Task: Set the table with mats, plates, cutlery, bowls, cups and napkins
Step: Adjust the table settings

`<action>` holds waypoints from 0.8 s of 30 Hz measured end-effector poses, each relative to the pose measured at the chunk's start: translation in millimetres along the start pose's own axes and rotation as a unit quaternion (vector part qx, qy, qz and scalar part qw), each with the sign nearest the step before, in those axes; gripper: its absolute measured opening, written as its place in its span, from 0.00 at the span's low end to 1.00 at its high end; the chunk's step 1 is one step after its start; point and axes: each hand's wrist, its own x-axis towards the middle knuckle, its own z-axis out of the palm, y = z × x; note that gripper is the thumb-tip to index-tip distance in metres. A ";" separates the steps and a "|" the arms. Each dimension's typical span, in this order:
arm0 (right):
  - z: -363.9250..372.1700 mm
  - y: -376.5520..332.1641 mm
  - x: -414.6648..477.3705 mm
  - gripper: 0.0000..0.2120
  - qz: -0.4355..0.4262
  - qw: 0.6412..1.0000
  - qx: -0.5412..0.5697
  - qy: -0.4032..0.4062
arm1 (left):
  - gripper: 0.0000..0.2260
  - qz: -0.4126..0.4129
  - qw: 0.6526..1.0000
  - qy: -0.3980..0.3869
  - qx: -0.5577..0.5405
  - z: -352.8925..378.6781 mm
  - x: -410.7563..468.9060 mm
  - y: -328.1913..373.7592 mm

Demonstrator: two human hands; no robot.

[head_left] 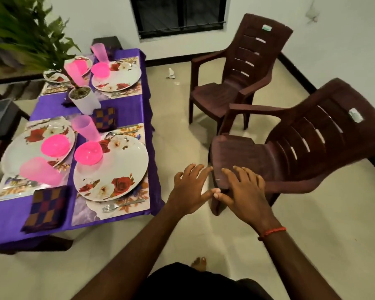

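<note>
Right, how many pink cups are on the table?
4: far cup at the far end, second cup behind the plant stem, third cup mid-table, nearest cup by the near-left plate. Leaves could hide more.

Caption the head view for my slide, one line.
Left hand and right hand, fingers spread, reach toward the near brown chair beside a table set with floral plates, pink bowls, cups and napkins.

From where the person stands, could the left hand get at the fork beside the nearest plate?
Probably yes: the fork lies uncovered, and the open left hand is close by with nothing between them.
</note>
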 end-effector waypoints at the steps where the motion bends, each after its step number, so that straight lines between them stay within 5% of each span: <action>1: -1.6 1.1 7.8 0.41 -0.011 1.000 0.004 0.004 | 0.38 -0.014 1.000 -0.003 -0.001 0.4 1.6 -2.8; 12: -13.6 6.5 133.5 0.47 -0.211 0.976 0.001 -0.053 | 0.35 -0.228 0.972 0.049 -0.007 -9.4 26.7 -17.0; 24: 8.2 -35.5 197.8 0.34 -0.401 0.911 0.011 -0.097 | 0.42 -0.422 0.903 0.078 -0.011 -22.6 0.6 -19.3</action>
